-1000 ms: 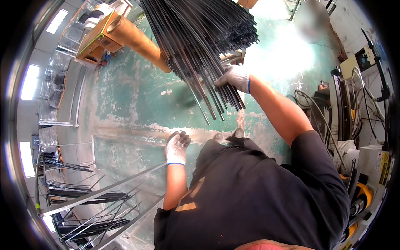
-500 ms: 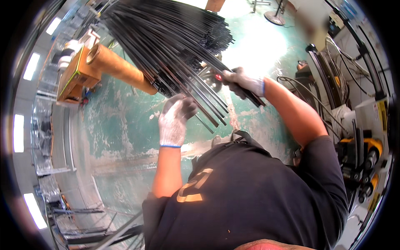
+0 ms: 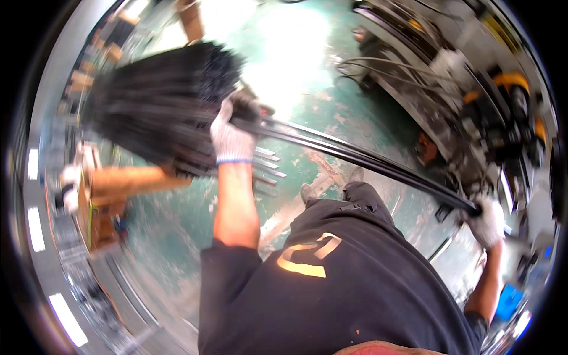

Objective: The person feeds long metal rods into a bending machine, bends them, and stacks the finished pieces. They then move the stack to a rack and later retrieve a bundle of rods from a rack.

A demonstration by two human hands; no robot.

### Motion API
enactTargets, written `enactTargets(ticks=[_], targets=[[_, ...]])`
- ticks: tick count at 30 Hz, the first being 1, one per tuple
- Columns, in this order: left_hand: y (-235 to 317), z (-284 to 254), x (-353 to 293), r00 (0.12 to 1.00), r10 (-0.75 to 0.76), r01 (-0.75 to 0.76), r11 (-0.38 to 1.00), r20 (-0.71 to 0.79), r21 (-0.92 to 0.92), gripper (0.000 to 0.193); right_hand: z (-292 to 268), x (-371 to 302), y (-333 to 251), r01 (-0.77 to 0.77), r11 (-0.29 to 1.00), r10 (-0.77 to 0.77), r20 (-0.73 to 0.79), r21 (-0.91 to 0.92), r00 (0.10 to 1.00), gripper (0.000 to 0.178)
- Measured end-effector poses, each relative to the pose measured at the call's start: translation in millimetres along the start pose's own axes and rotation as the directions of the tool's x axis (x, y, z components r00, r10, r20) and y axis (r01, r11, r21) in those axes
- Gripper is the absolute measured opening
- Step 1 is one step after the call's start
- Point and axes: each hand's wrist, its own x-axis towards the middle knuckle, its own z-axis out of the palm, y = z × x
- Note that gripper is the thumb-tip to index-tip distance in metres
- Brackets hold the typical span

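Observation:
A few long, thin black bars (image 3: 367,161) run slantwise in front of me, from the large stack to my right side. My left hand (image 3: 234,131), in a pale knit glove with dark fingers, is closed round them beside the stack. Far to the right, my right hand (image 3: 485,222), gloved too, grips their near end. The large stack of black bars (image 3: 160,103) lies at the left, smeared by motion. Several bar ends (image 3: 269,163) stick out from the stack just right of my left wrist. The far ends of the held bars cannot be told apart from the stack.
An orange-brown cardboard tube (image 3: 142,181) and a cardboard box (image 3: 103,222) stand left, below the stack. At right is a machine bench (image 3: 396,112) with loose cables and a yellow-and-black motor unit (image 3: 513,97). A blue object (image 3: 509,302) sits lower right. The green floor (image 3: 177,254) is worn.
My right hand has drawn the bars far to the right and nearer my body. My left hand has closed round them. The view has turned to the right.

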Motion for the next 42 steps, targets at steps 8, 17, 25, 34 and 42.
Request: enactTargets(ticks=[8, 17, 25, 34, 42], targets=[[-132.3, 96.0, -66.6, 0.972, -0.182, 0.159, 0.976, 0.150, 0.152, 0.020, 83.4, 28.8, 186.7, -0.010, 0.998, -0.013, -0.402, -0.056, 0.915, 0.017], [-285.4, 244.9, -55.3, 0.877, -0.290, 0.238, 0.955, 0.383, 0.178, 0.024, 164.2, -11.4, 427.8, -0.481, 0.295, 0.897, -0.412, 0.826, -0.158, 0.044], [-463.3, 252.5, 2.2, 0.680, -0.580, 0.357, 0.796, 0.449, 0.488, 0.028, 108.3, 109.4, 295.8, 0.592, -0.787, 0.617, 0.240, 0.173, 0.750, 0.023], [-458.3, 293.8, 201.8, 0.766, -0.500, 0.388, 0.860, 0.403, 0.331, 0.029, 74.0, 161.6, 368.1, 0.748, -0.592, 0.804, 0.164, 0.298, 0.571, 0.035], [-516.9, 303.6, 320.8, 0.628, -0.625, 0.323, 0.751, 0.463, 0.576, 0.028, 96.6, 254.2, 395.9, 0.685, -0.244, 0.939, -0.008, 0.686, 0.343, 0.020]])
